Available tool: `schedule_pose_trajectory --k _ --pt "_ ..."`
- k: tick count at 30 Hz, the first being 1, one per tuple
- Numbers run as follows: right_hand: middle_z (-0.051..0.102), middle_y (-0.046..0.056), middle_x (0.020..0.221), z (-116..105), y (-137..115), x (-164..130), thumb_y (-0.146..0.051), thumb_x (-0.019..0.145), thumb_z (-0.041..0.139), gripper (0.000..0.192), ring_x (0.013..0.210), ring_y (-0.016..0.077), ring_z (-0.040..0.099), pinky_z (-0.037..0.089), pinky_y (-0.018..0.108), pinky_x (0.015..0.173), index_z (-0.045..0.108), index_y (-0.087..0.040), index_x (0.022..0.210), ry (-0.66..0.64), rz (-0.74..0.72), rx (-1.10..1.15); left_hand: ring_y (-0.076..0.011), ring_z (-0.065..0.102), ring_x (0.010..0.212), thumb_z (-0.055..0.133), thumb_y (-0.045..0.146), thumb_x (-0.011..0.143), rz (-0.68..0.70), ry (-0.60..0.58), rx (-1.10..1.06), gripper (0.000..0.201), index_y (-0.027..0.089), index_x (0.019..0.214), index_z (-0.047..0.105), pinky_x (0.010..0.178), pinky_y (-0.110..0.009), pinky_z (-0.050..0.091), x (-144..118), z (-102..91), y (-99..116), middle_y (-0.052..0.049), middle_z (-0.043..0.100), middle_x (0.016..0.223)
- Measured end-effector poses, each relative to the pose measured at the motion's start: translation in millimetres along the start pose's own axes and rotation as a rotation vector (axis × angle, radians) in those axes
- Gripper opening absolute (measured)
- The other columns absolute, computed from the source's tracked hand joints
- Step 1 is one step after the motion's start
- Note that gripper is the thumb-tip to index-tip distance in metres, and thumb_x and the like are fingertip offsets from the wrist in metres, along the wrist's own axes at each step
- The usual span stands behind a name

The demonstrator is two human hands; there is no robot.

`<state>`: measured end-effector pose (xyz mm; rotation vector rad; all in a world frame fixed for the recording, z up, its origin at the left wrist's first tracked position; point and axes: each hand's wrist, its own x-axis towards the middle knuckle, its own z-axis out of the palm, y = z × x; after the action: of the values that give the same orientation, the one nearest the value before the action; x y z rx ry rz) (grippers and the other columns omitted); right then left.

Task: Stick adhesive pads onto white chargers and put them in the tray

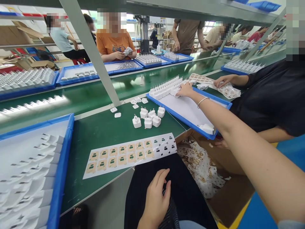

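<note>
My right hand (186, 90) reaches far over a blue-rimmed tray (166, 109), its fingers closed around white plug adapters at the end of a row. More plug adapters (164, 90) stand in rows there, pins upward. My left hand (156, 194) rests over my lap, loosely curved, thumb apart from the fingers, holding nothing. In front of me a sticker sheet (130, 154) with tan bear-shaped stickers lies on the green bench; its right end has bare cut-outs. Beyond it stands a loose group of plug adapters (148, 122), with small white flat pieces (117, 115) nearby.
At left a blue tray (59, 165) holds rows of white adapters. A slanted metal post (95, 57) rises from the bench. Below right, a cardboard box (228, 197) holds used sheets. A co-worker's hand (224, 81) handles a sticker sheet; other people work across the line.
</note>
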<state>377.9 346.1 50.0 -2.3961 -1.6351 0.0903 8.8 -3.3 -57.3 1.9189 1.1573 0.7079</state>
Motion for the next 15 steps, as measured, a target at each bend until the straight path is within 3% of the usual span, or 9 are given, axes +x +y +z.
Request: schedule_pose_trajectory --k 8,12,15 --pt "0.035 0.027 0.149 -5.9 1.8 3.2 -0.064 0.058 0.086 0.11 0.144 0.0447 0.03 0.029 0.054 0.116 0.044 -0.01 0.144 0.016 -0.061 0.036 -0.0169 0.073 0.089 0.049 0.024 0.098 -0.054 -0.004 -0.037 0.036 0.026 0.13 0.066 0.086 -0.037 0.066 0.0 2.8 -0.7 -0.01 0.07 0.129" --pt "0.026 0.027 0.157 -9.3 10.6 8.1 -0.063 0.061 0.085 0.116 0.149 0.0453 0.023 0.026 0.058 0.118 0.034 -0.014 0.152 0.059 0.014 0.13 -0.0164 0.073 0.088 0.05 0.023 0.097 -0.087 -0.016 -0.043 0.037 0.026 0.131 0.065 0.087 -0.037 0.065 1.5 6.1 -3.7 -0.009 0.07 0.13" --pt "0.039 0.029 0.153 -1.6 17.1 9.0 -0.059 0.064 0.084 0.125 0.141 0.0411 0.04 0.037 0.054 0.113 0.019 -0.011 0.16 -0.035 0.066 0.22 -0.0167 0.072 0.089 0.05 0.024 0.097 -0.111 -0.034 -0.037 0.037 0.025 0.131 0.065 0.088 -0.038 0.065 3.0 9.0 -5.7 -0.009 0.069 0.129"
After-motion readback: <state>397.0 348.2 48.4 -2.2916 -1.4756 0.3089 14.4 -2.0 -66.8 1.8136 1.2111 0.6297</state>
